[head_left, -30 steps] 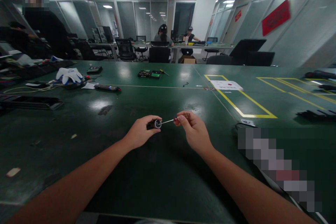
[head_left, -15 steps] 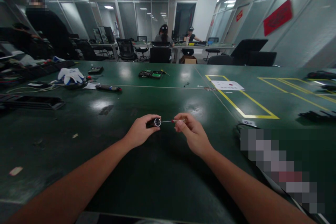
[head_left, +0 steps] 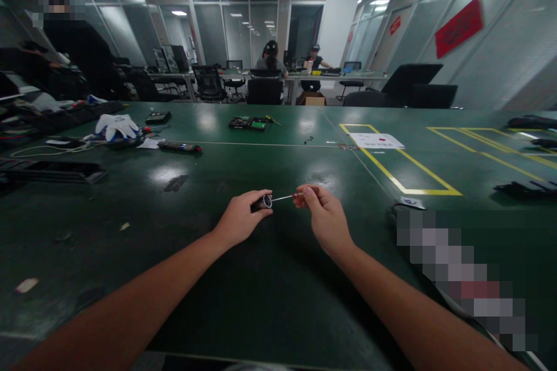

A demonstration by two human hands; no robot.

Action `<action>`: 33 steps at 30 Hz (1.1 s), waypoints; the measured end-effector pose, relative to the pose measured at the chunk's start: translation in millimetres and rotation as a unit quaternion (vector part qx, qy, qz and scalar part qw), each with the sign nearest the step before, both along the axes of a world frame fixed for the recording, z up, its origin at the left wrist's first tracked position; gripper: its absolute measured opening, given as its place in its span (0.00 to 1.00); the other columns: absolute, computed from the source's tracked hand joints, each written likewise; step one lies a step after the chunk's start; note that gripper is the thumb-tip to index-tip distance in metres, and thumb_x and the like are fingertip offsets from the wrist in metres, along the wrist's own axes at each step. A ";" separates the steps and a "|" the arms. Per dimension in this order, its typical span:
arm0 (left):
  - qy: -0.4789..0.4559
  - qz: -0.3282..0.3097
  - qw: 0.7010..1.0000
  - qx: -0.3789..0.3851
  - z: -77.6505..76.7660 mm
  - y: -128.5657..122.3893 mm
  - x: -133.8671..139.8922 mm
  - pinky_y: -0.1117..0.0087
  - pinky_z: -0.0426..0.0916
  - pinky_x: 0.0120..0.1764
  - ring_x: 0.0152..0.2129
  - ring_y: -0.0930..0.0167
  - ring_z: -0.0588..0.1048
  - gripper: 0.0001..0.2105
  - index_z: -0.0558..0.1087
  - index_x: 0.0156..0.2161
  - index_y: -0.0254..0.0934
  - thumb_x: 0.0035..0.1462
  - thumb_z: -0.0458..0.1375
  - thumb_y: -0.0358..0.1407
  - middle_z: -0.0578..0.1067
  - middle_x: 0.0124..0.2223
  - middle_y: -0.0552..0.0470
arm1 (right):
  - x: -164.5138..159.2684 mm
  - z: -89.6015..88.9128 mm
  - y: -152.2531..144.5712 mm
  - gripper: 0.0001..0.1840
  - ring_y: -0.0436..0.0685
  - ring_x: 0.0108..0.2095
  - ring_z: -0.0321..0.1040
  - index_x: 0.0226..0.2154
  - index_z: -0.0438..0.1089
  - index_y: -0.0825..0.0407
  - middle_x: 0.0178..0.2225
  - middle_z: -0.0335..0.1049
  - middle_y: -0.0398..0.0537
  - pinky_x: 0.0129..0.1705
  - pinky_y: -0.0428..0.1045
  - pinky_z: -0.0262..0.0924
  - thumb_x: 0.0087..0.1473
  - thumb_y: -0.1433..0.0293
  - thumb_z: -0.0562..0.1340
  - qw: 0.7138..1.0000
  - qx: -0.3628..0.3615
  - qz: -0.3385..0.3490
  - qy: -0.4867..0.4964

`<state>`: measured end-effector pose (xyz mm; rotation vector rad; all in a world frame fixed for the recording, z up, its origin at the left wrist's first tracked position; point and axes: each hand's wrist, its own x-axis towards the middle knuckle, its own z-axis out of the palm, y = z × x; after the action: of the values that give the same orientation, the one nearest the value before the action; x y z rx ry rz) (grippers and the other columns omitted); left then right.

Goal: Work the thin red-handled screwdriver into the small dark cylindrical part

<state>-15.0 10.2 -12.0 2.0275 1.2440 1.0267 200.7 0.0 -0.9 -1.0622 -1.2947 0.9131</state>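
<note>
My forearms (head_left: 169,275) come in from the bottom corners, low over the green tabletop (head_left: 261,307), with a pale scrap (head_left: 26,285) out to the left. Over on the right, a long strip-like object (head_left: 461,278) runs slantwise beside my arm, its surface blurred into blocks, a dark cable (head_left: 395,208) looping at its far end.

And now the centre: my left hand (head_left: 242,217) grips a dark cylinder (head_left: 261,203), fingers above, thumb below, the pale-rimmed open end facing right. My right hand (head_left: 322,214) pinches a small screwdriver (head_left: 282,197) by its handle, near the red collar, and the thin shaft points left, straight at that opening! The tip is right at the rim; whether it touches anything inside, I can't tell.

Past my hands, on the left, there's a black frame (head_left: 89,171), then a tube-shaped tool (head_left: 179,146) with a red tip, then white gloves (head_left: 116,126) piled near it. To the right, yellow tape (head_left: 429,191) outlines a long rectangle, and a printed sheet (head_left: 376,141) lies across it.

Farther still, an open device (head_left: 256,123) shows its green board, a yellow-handled tool (head_left: 273,120) just beside. Beyond the table, black chairs (head_left: 209,82), two people (head_left: 270,61) seated at a far desk (head_left: 361,76), a person in dark clothing (head_left: 78,46) standing left, and a red poster (head_left: 459,29) on the right wall!
</note>
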 end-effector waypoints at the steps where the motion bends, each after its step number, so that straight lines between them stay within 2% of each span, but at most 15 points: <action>1: 0.003 -0.004 1.000 0.018 1.2 0.9 1.7 0.58 0.68 0.58 0.52 0.62 0.76 0.21 0.75 0.57 0.40 0.58 0.64 0.32 0.78 0.54 0.47 | 1.3 -1.5 2.8 0.18 0.57 0.34 0.73 0.38 0.73 0.49 0.33 0.76 0.48 0.43 0.55 0.69 0.59 0.52 0.62 0.999 -0.016 -0.003 0.027; 3: 0.015 -0.020 0.998 0.051 3.4 3.1 3.2 0.57 0.67 0.59 0.54 0.62 0.75 0.20 0.75 0.57 0.40 0.59 0.64 0.32 0.77 0.56 0.47 | 5.8 -4.8 9.7 0.18 0.57 0.31 0.72 0.36 0.72 0.49 0.31 0.75 0.48 0.42 0.57 0.71 0.58 0.51 0.63 0.993 -0.062 0.013 0.097; 5: 0.032 -0.032 0.997 0.059 3.9 5.5 2.3 0.57 0.67 0.59 0.54 0.62 0.75 0.20 0.75 0.57 0.40 0.60 0.63 0.31 0.77 0.56 0.46 | 11.3 -8.6 16.9 0.20 0.57 0.26 0.69 0.31 0.70 0.49 0.25 0.71 0.48 0.39 0.59 0.73 0.56 0.49 0.62 0.982 -0.128 0.051 0.130; 7: 0.047 -0.039 0.997 0.044 2.6 7.2 0.3 0.57 0.68 0.58 0.52 0.62 0.75 0.20 0.75 0.57 0.40 0.59 0.63 0.30 0.77 0.55 0.46 | 15.8 -12.8 22.5 0.20 0.57 0.24 0.68 0.29 0.68 0.48 0.23 0.69 0.47 0.38 0.60 0.73 0.56 0.49 0.62 0.979 -0.139 0.038 0.144; 14: 0.073 -0.040 0.997 0.005 -0.4 4.2 0.4 0.58 0.70 0.54 0.47 0.62 0.77 0.20 0.76 0.56 0.40 0.58 0.64 0.30 0.78 0.51 0.47 | 15.0 -16.6 23.0 0.17 0.56 0.29 0.70 0.34 0.70 0.49 0.30 0.72 0.47 0.38 0.55 0.70 0.56 0.52 0.62 0.992 -0.080 -0.039 0.094; 19: 0.081 -0.046 0.996 0.002 -0.3 3.4 3.2 0.59 0.70 0.53 0.47 0.62 0.77 0.20 0.76 0.55 0.39 0.57 0.65 0.30 0.78 0.51 0.47 | 13.5 -6.3 15.8 0.17 0.55 0.29 0.69 0.34 0.71 0.50 0.28 0.73 0.46 0.35 0.52 0.64 0.60 0.54 0.59 0.999 -0.025 -0.037 -0.015; 24: 0.082 -0.058 0.995 0.010 -2.6 4.5 4.1 0.59 0.68 0.55 0.48 0.63 0.76 0.21 0.76 0.56 0.39 0.57 0.65 0.28 0.78 0.52 0.47 | 12.0 4.5 5.0 0.17 0.56 0.30 0.71 0.35 0.71 0.50 0.28 0.74 0.46 0.36 0.52 0.62 0.64 0.56 0.56 0.988 0.016 -0.037 -0.148; 28: 0.098 -0.060 0.993 0.016 -6.3 5.5 5.5 0.59 0.68 0.55 0.51 0.62 0.74 0.23 0.74 0.59 0.40 0.57 0.65 0.30 0.75 0.55 0.46 | 11.4 10.3 0.0 0.17 0.57 0.31 0.72 0.35 0.71 0.49 0.28 0.75 0.46 0.37 0.52 0.61 0.66 0.57 0.54 0.977 0.030 -0.052 -0.204; 33: 0.107 -0.057 0.992 0.020 -7.5 6.5 6.8 0.60 0.67 0.55 0.50 0.63 0.74 0.23 0.74 0.59 0.38 0.58 0.65 0.30 0.75 0.53 0.46 | 12.6 14.3 -0.6 0.16 0.57 0.31 0.73 0.35 0.71 0.49 0.28 0.76 0.46 0.36 0.52 0.60 0.66 0.59 0.54 0.965 0.042 -0.080 -0.246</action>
<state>-8.1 16.7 -19.5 2.2586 1.2033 0.8028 213.3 -0.6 13.4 -1.3580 -1.6074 0.4777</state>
